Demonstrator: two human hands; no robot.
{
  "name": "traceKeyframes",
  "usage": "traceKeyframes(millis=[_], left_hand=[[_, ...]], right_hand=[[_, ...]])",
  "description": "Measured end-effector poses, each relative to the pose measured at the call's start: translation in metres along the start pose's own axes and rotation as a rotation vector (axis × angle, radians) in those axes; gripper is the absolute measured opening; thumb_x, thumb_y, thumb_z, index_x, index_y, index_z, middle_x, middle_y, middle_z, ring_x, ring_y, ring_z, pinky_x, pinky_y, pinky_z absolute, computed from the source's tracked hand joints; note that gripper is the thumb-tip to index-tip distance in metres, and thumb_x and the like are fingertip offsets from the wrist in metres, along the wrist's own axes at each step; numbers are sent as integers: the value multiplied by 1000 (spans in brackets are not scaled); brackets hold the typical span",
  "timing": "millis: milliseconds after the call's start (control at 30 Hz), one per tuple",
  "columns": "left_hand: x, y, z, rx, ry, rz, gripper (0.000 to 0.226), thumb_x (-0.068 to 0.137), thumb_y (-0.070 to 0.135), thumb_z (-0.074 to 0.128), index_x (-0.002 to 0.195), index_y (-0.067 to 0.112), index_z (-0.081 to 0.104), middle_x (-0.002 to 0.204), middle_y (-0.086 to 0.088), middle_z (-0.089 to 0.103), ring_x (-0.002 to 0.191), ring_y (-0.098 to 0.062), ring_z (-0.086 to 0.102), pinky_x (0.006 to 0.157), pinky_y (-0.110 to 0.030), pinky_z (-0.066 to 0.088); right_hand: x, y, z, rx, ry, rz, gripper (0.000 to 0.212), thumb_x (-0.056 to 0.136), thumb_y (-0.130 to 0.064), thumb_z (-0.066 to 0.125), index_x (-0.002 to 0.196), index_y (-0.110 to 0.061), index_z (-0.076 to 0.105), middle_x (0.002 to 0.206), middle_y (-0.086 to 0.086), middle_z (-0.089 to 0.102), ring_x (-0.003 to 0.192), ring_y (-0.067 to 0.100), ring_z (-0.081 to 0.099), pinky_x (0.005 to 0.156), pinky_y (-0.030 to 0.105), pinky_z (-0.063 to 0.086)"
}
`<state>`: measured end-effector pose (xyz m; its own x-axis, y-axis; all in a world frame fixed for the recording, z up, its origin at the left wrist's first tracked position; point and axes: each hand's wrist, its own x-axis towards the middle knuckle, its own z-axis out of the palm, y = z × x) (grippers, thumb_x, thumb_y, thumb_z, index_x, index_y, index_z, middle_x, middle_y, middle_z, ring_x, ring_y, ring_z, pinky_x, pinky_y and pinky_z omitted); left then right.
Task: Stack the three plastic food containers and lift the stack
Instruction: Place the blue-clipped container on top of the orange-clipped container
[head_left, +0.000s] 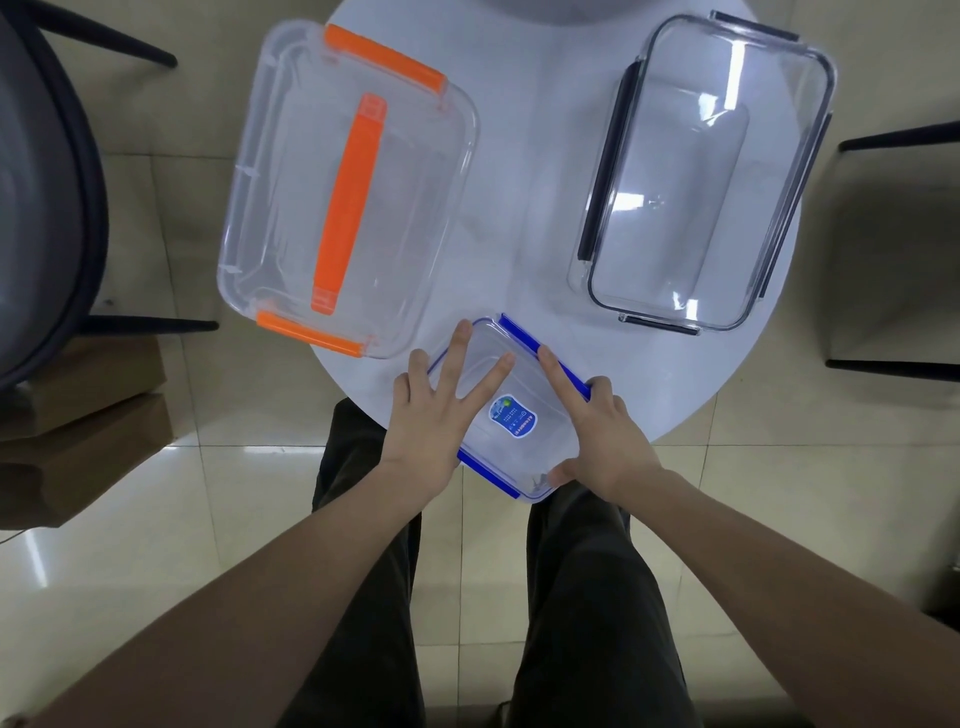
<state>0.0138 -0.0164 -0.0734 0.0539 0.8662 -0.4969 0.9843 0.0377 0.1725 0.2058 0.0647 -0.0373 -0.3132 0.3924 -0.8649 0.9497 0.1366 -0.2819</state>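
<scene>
1. Blue-clipped container (511, 410) sits at the counter's (524, 208) near edge; left hand (431, 410) rests spread on it, right hand (605, 436) apparently grasps its side.
2. Beyond it: orange-clipped container (343, 192) left, black-clipped container (701, 176) right.
3. Stacking looks unstarted; next, lift it onto a bigger one.

This looks like a room for sitting and eating, maybe in a home or an office. A round white table (519, 182) stands on shiny tile floor (156, 519), with dark chairs (57, 182) at the left and right edges.
</scene>
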Motion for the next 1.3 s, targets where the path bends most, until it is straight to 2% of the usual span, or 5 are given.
traceKeyframes(millis=[133, 533, 767, 967, 1300], left_hand=[[-2, -1, 0, 12, -12, 11, 129, 71, 39, 88, 153, 35, -12, 164, -15, -6, 127, -39, 48, 92, -46, 55], [-28, 6, -10, -208, 119, -13, 116, 57, 37, 97, 151, 30, 30, 161, -13, 18, 120, -35, 48, 88, -48, 58], [-43, 7, -37, -279, 164, -24, 115, 58, 42, 96, 152, 29, 30, 161, -14, 18, 123, -34, 42, 91, -52, 57], [-52, 15, -68, -405, 213, -52, 104, 68, 43, 89, 152, 29, 29, 162, -13, 17, 126, -40, 46, 92, -54, 56], [-59, 28, -130, -557, 285, -168, 105, 71, 44, 87, 157, 28, 31, 167, -12, 10, 131, -36, 36, 99, -51, 51]], right_hand=[[-1, 0, 0, -3, 5, -3, 139, 68, -31, 89, 148, -49, -23, 133, 6, 31, 122, 22, 43, 92, 42, 56], [-17, 3, -19, -87, -20, -61, 139, 67, -34, 90, 137, -58, -28, 134, 6, 29, 124, 23, 41, 91, 41, 57], [-41, -7, -49, -101, -61, -102, 138, 67, -30, 90, 148, -54, -19, 134, 3, 31, 124, 19, 40, 87, 36, 56], [-59, -18, -85, -160, -82, -119, 146, 62, -27, 92, 143, -60, -24, 122, 0, 32, 102, 15, 39, 73, 28, 49], [-86, -54, -162, -297, -68, -130, 157, 54, -24, 96, 130, -71, -33, 116, -1, 38, 102, 19, 45, 75, 40, 57]])
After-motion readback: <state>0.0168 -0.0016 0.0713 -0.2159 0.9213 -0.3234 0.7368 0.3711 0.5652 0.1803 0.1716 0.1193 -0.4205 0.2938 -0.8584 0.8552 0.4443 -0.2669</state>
